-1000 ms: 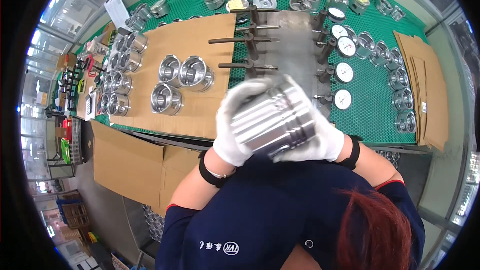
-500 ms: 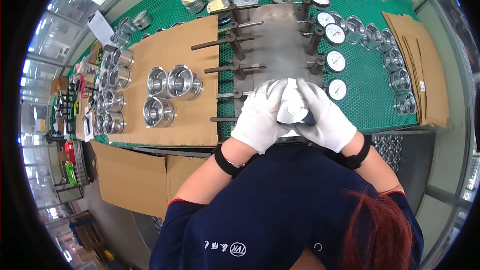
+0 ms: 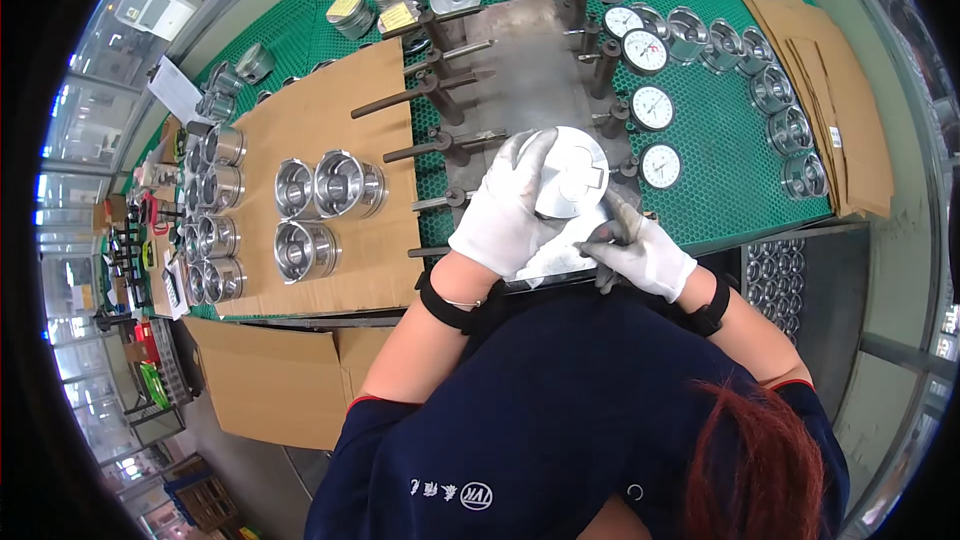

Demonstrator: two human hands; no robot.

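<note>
My left hand (image 3: 510, 205), in a white glove with grey fingers, grips a metal piston (image 3: 573, 172) by its side. Its round, bright crown faces up, with a small recess near the right edge. The piston is over the near end of a steel plate (image 3: 545, 65). Just right of the piston, my right hand (image 3: 640, 252), gloved the same way, has its fingers curled in toward the thumb. Whatever lies between them is too dark and small to make out. Dial gauges (image 3: 660, 166) on posts line the plate's right side; dark rods (image 3: 445, 143) on posts line its left.
Three pistons (image 3: 349, 185) stand on a cardboard sheet (image 3: 375, 260) to the left, with several more (image 3: 222, 237) beyond. Pistons (image 3: 803, 176) also line the right side of the green mat (image 3: 710, 165), beside stacked cardboard (image 3: 850, 140). Pistons with yellow labels (image 3: 350, 15) stand at the back.
Both hands were around the piston; now my left hand alone holds it, its crown turned more fully upward. My right hand has come off, lower and to the right. The view has shifted slightly.
</note>
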